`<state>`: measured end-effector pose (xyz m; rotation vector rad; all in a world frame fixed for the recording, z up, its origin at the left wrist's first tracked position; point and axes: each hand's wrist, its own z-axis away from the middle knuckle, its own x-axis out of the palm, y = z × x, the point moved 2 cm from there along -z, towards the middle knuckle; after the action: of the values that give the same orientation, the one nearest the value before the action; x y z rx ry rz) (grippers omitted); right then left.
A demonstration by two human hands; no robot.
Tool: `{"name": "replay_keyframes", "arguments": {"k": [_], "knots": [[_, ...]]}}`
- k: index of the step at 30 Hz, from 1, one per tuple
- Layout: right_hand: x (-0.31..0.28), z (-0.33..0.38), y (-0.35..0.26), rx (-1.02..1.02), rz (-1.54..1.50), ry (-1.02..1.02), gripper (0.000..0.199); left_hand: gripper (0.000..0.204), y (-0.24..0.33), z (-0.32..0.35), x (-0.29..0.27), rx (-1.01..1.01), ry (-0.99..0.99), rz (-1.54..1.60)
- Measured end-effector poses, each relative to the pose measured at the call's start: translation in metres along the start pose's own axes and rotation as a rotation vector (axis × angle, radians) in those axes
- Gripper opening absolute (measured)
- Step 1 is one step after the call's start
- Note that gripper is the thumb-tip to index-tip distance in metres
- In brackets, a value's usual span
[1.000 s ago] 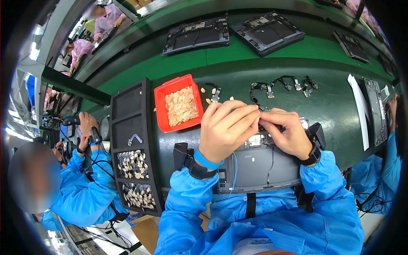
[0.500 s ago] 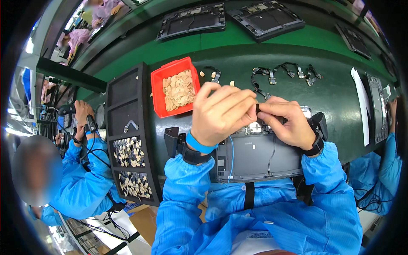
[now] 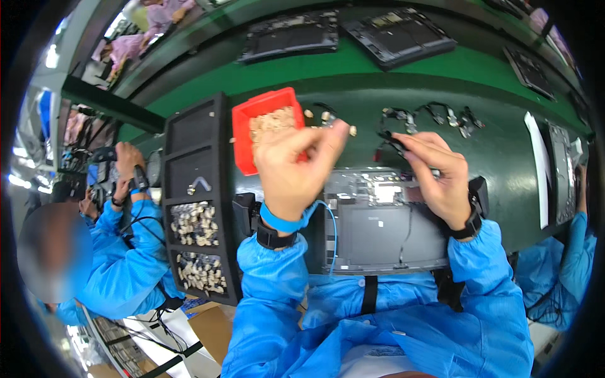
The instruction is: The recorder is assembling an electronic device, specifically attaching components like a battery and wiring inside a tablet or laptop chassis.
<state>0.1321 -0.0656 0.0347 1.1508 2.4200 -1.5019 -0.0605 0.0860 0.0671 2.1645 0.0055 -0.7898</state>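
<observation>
Tabletop (image 3: 504, 151): green, assembly line.
Left hand (image 3: 291, 169): lifted from chassis, fingers pinched on a part too small to identify.
Right hand (image 3: 441, 176): pinching black cable (image 3: 394, 142).
Chassis (image 3: 378, 220): 6 o'clock, now uncovered.
Red tray (image 3: 242, 135): 10 o'clock.

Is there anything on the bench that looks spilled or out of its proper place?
Yes, slightly. A few small pale parts lie loose on the green bench just right of the red bin, outside it, as if dropped there. The opened device under both hands sits square, and nothing looks damaged.
</observation>
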Motion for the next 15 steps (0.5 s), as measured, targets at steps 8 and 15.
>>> {"name": "replay_keyframes", "arguments": {"k": [8, 15], "knots": [[-0.003, -0.001, -0.011, 0.065, -0.194, -0.065, 0.029, 0.014, 0.017, 0.018, 0.052, 0.132, -0.135, 0.228], [-0.006, 0.008, -0.001, 0.212, -0.582, -0.069, 0.022, 0.016, 0.031, 0.025, 0.05, 0.238, -0.323, 0.154]]}}
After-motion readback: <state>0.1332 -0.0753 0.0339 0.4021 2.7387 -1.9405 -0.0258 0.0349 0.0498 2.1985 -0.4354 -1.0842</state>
